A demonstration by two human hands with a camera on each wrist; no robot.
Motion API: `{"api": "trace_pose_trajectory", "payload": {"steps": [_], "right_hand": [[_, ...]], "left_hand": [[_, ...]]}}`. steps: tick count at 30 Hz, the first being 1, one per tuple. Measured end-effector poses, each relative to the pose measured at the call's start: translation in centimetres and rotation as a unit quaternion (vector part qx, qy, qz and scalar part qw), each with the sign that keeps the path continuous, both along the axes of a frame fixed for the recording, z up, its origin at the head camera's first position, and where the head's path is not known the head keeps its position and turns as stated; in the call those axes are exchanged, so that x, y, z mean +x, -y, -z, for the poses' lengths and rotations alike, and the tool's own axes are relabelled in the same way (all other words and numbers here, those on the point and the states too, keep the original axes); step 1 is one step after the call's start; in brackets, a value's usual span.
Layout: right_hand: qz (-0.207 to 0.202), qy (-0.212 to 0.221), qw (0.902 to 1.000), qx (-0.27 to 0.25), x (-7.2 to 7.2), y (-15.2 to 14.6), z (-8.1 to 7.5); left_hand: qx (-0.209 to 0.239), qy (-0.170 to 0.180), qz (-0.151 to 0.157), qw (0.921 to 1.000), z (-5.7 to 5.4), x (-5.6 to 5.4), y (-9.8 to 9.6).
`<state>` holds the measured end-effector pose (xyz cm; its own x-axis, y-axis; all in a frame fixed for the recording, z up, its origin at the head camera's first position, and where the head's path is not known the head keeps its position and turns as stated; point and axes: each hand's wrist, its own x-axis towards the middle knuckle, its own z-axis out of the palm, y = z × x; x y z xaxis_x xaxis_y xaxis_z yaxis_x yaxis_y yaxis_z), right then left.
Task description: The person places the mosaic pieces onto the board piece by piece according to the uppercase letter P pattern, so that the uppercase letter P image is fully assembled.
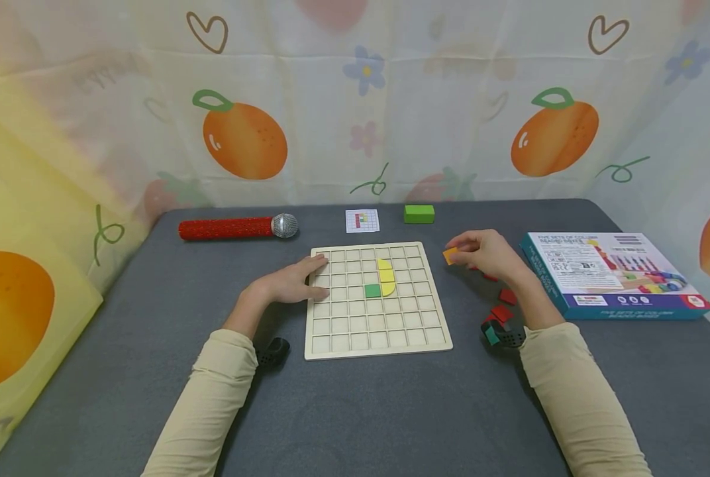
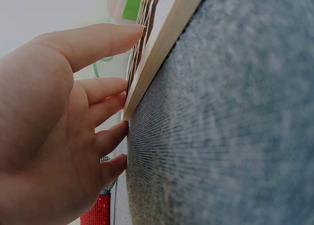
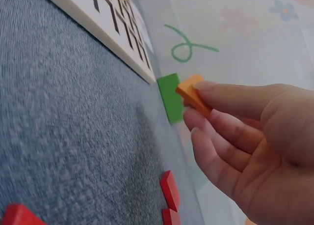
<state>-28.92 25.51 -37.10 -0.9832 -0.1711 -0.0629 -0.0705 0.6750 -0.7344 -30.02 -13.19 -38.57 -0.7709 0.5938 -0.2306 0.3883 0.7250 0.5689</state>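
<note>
Between thumb and fingers, my right hand (image 1: 487,255) pinches a small orange tile (image 3: 195,93), held above the table to the right of the board. My left hand (image 1: 289,281) rests at the left side of the wooden grid board (image 1: 343,331), its fairly straight thumb and fingertips right at the edge. Several yellow pieces (image 1: 386,277) sit on the board in a curved column, with a green square tile (image 1: 373,291) beside them. Loose red tiles (image 1: 501,313) lie under and near my right forearm, partly hidden, and a teal piece (image 1: 491,336) shows by the wrist strap.
A red microphone (image 1: 230,228) lies at the back left. Behind the board are a small grid pattern card (image 1: 362,220) and a green block (image 1: 418,214). To the right lies a flat game box (image 1: 617,275), close to my right forearm. A printed curtain hangs behind the table.
</note>
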Motion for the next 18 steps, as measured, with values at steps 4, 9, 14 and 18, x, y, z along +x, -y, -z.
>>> {"api": "trace_pose_trajectory", "payload": {"steps": [4,9,14,18], "right_hand": [[-0.002,-0.008,0.9996,-0.028,0.1,0.4,0.0],[0.007,-0.002,0.9977,-0.067,0.1,1.1,-0.1],[0.021,0.019,0.9959,-0.086,0.0,1.9,0.2],[0.032,0.029,0.9948,-0.093,-0.3,2.5,0.8]], "left_hand": [[-0.005,-0.001,0.0,1.0,0.1,-0.1,0.0],[-0.006,0.001,-0.001,1.0,-0.1,0.0,0.0],[-0.008,0.0,-0.004,1.0,0.0,0.0,0.0],[-0.005,0.0,-0.003,1.0,0.1,-0.1,0.0]]}}
